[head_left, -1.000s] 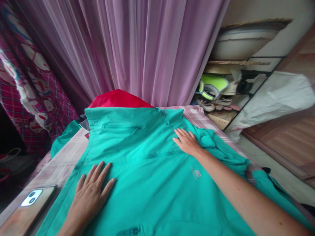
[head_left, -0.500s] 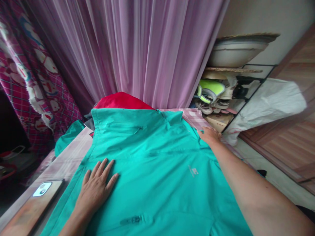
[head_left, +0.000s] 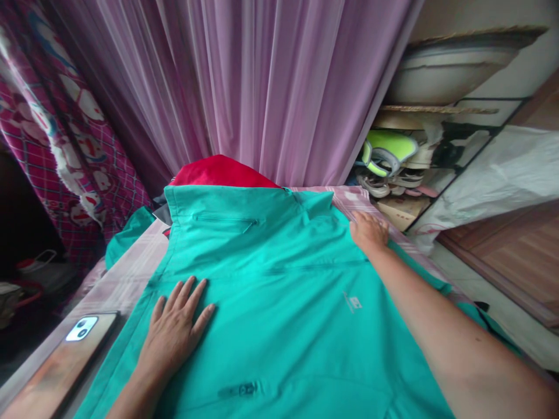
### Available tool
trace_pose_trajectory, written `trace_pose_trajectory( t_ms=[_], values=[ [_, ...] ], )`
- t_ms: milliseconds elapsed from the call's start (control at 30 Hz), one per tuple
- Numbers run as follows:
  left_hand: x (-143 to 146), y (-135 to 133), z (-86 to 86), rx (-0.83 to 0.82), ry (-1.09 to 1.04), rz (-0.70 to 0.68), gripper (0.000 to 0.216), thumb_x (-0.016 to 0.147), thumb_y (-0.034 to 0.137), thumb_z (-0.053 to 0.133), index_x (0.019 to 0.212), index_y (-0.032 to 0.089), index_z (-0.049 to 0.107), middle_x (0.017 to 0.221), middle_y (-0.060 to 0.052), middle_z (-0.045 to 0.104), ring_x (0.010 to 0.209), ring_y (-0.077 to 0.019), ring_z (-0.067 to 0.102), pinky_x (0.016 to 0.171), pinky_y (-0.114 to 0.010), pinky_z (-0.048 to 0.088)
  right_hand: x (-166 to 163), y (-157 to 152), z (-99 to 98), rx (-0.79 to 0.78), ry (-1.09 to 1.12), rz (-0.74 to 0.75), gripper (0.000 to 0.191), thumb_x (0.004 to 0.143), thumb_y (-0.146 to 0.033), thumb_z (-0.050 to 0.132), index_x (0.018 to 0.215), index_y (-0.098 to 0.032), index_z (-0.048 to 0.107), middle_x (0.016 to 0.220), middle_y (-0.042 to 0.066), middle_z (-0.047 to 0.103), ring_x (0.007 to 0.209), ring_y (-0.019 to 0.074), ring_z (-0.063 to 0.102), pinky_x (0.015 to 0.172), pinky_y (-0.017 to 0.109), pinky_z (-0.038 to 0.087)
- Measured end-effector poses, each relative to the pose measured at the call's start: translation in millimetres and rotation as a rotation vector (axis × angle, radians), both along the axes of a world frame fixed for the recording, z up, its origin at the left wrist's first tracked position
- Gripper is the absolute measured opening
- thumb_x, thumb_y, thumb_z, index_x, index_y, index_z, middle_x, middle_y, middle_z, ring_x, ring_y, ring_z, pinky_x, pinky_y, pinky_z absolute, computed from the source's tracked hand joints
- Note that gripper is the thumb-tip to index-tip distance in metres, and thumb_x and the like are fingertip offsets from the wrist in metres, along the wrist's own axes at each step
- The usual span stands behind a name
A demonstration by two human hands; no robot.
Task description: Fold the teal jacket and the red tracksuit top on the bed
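Note:
A teal jacket (head_left: 279,314) lies spread out with its front up, showing a zipped pocket near the top and a small pale logo at the right. Flat on its left part rests my left hand (head_left: 177,317), fingers spread. My right hand (head_left: 369,230) is at the jacket's upper right edge, fingers pointing away from me and partly bent; no fabric shows pinched between them. Past the jacket's top edge rises a red piece of cloth (head_left: 222,171). More teal fabric (head_left: 419,267) lies to the right of my right forearm.
A phone (head_left: 65,361) lies at the left on the pale checked cloth (head_left: 144,250). Behind hangs a purple curtain (head_left: 271,87), with a patterned pink cloth (head_left: 74,134) at left. At right, a rack holds shoes (head_left: 375,185), a box (head_left: 402,209) and a large basin (head_left: 449,75).
Teal fabric now shows to the right of my right forearm. A small teal bit at my right thumb is no longer visible there. My left hand stays flat; the view has shifted slightly.

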State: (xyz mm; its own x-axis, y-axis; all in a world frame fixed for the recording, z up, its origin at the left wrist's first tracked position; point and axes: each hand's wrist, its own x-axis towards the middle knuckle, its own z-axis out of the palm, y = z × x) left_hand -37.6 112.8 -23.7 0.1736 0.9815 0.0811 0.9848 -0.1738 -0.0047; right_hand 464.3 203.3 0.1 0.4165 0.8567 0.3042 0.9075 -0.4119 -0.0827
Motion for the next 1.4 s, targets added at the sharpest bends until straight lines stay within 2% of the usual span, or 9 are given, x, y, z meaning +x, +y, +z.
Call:
trace_pose_trajectory(
  t_ms=[167, 267, 367, 500, 667, 833, 1033, 1167, 1400],
  values=[
    [4.4, -1.1, 5.5, -0.011, -0.018, 0.001, 0.061, 0.097, 0.054, 0.037, 0.153, 0.029, 0.041, 0.162, -0.006, 0.035, 0.151, -0.0305, 0.028, 0.120, -0.055, 0.024, -20.5, -11.7, -5.1, -0.271, 0.056, 0.030, 0.056, 0.101, -0.041, 0.028, 0.147, -0.018, 0.049, 0.157, 0.013, 0.043, 0.145, 0.0282, 0.035, 0.118, 0.057, 0.024],
    [7.1, -1.4, 10.9, -0.029, -0.024, 0.002, 0.061, 0.098, 0.053, 0.036, 0.154, 0.028, 0.040, 0.163, -0.007, 0.035, 0.151, -0.0308, 0.027, 0.120, -0.056, 0.024, -48.4, -26.2, 5.5, -0.234, 0.056, 0.031, 0.058, 0.102, -0.041, 0.025, 0.149, -0.016, 0.047, 0.158, 0.015, 0.041, 0.146, 0.0296, 0.035, 0.118, 0.059, 0.024],
    [10.2, -2.5, 15.9, -0.043, -0.043, -0.002, 0.061, 0.099, 0.053, 0.036, 0.154, 0.027, 0.039, 0.163, -0.008, 0.034, 0.151, -0.0310, 0.027, 0.120, -0.056, 0.024, -93.6, -58.1, 9.5, -0.145, 0.034, 0.204, 0.058, 0.102, -0.041, 0.023, 0.152, -0.020, 0.043, 0.160, 0.013, 0.038, 0.147, 0.0279, 0.034, 0.118, 0.056, 0.026],
    [14.3, -5.8, 20.0, -0.045, -0.081, -0.007, 0.062, 0.099, 0.054, 0.035, 0.154, 0.026, 0.039, 0.163, -0.009, 0.034, 0.151, -0.0308, 0.027, 0.120, -0.056, 0.022, -130.2, -120.4, -10.4, -0.253, -0.003, 0.384, 0.056, 0.101, -0.050, 0.029, 0.153, -0.034, 0.041, 0.163, 0.004, 0.033, 0.149, 0.0269, 0.030, 0.118, 0.058, 0.023],
    [13.4, -4.6, 24.2, -0.074, -0.104, 0.001, 0.063, 0.099, 0.056, 0.033, 0.155, 0.026, 0.036, 0.164, -0.010, 0.031, 0.152, -0.0317, 0.024, 0.121, -0.058, 0.020, -109.4, -161.5, -29.6, -0.340, -0.034, 0.105, 0.059, 0.101, -0.048, 0.025, 0.156, -0.028, 0.037, 0.163, 0.009, 0.032, 0.149, 0.0280, 0.031, 0.117, 0.057, 0.025],
    [21.0, -11.2, 33.2, -0.146, -0.127, 0.010, 0.063, 0.101, 0.052, 0.030, 0.155, 0.023, 0.036, 0.165, -0.012, 0.027, 0.153, -0.0326, 0.022, 0.121, -0.059, 0.020, -107.9, -163.3, -23.7, -0.332, -0.038, 0.087, 0.061, 0.102, -0.049, 0.022, 0.156, -0.027, 0.037, 0.163, 0.010, 0.033, 0.149, 0.0265, 0.030, 0.117, 0.054, 0.026],
    [40.5, -63.2, 34.0, -0.073, -0.122, -0.096, 0.058, 0.101, 0.049, 0.029, 0.153, 0.026, 0.042, 0.162, -0.009, 0.036, 0.150, -0.0311, 0.030, 0.121, -0.058, 0.024, -105.1, -162.7, -27.1, -0.330, -0.015, 0.106, 0.060, 0.101, -0.050, 0.023, 0.156, -0.028, 0.037, 0.163, 0.009, 0.034, 0.148, 0.0259, 0.031, 0.117, 0.053, 0.026],
    [12.2, -86.2, 27.0, -0.030, -0.081, -0.025, 0.060, 0.100, 0.051, 0.033, 0.153, 0.025, 0.042, 0.162, -0.010, 0.036, 0.150, -0.0321, 0.029, 0.120, -0.059, 0.022, -99.2, -167.4, -26.9, -0.328, -0.012, 0.094, 0.062, 0.101, -0.050, 0.022, 0.156, -0.024, 0.036, 0.163, 0.012, 0.033, 0.149, 0.0266, 0.030, 0.118, 0.053, 0.025],
    [-18.0, -80.6, 19.4, -0.055, -0.047, 0.033, 0.061, 0.099, 0.051, 0.031, 0.154, 0.025, 0.039, 0.162, -0.009, 0.036, 0.151, -0.0300, 0.029, 0.119, -0.057, 0.023, -96.5, -175.4, -11.9, -0.329, 0.017, 0.104, 0.061, 0.102, -0.048, 0.025, 0.157, -0.023, 0.033, 0.164, 0.011, 0.031, 0.150, 0.0256, 0.029, 0.119, 0.049, 0.023]
  ],
)
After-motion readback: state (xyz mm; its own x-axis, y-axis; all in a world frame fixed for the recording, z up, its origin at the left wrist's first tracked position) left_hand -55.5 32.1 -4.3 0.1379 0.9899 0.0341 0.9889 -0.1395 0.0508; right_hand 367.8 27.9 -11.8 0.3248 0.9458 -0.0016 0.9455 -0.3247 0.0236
